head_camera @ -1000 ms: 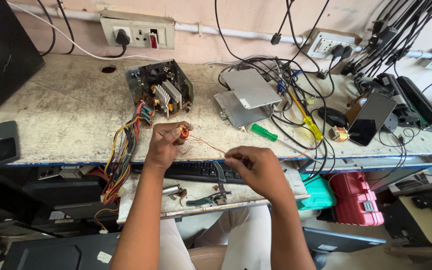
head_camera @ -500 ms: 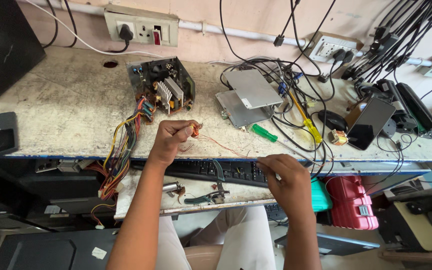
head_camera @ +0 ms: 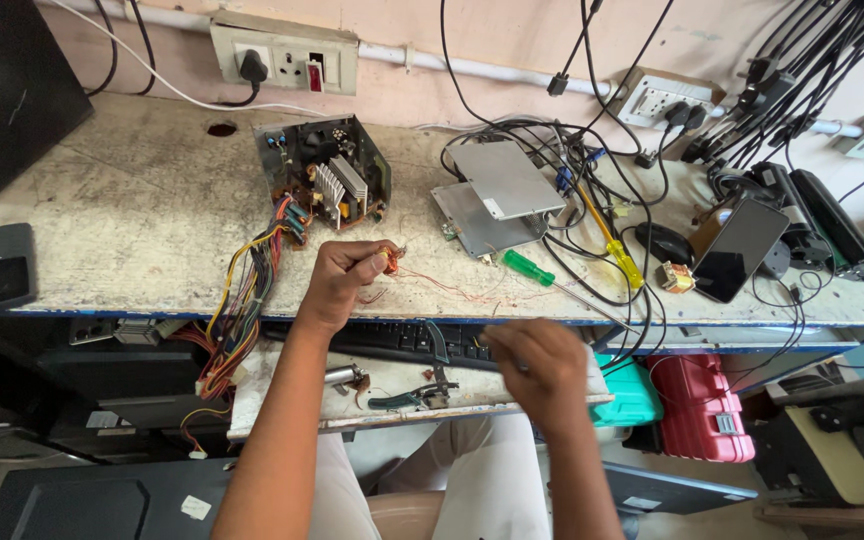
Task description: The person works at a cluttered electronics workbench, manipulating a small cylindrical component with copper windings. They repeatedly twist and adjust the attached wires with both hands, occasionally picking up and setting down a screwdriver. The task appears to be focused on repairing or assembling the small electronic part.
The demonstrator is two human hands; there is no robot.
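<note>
My left hand (head_camera: pixel 340 278) is closed around a small copper-wound coil (head_camera: pixel 390 262) above the front of the workbench. A thin copper wire (head_camera: pixel 442 288) runs from that coil down and to the right to my right hand (head_camera: pixel 544 372), which pinches its end over the keyboard tray. An opened power supply unit (head_camera: pixel 324 178) with a bundle of coloured wires (head_camera: pixel 242 300) stands just behind my left hand. A green-handled screwdriver (head_camera: pixel 530 268) lies on the bench between my two hands.
Metal cover plates (head_camera: pixel 497 195), a yellow screwdriver (head_camera: pixel 612 245), a phone (head_camera: pixel 740 248) and tangled black cables fill the bench's right side. A keyboard (head_camera: pixel 402 340), pliers (head_camera: pixel 422 392) and a small metal part lie on the lower tray. A wall socket (head_camera: pixel 282 50) and a small black box (head_camera: pixel 4 265) are at left.
My right hand has pulled down and to the right, away from the left hand, drawing out more copper wire from the coil. My left hand stayed over the bench.
</note>
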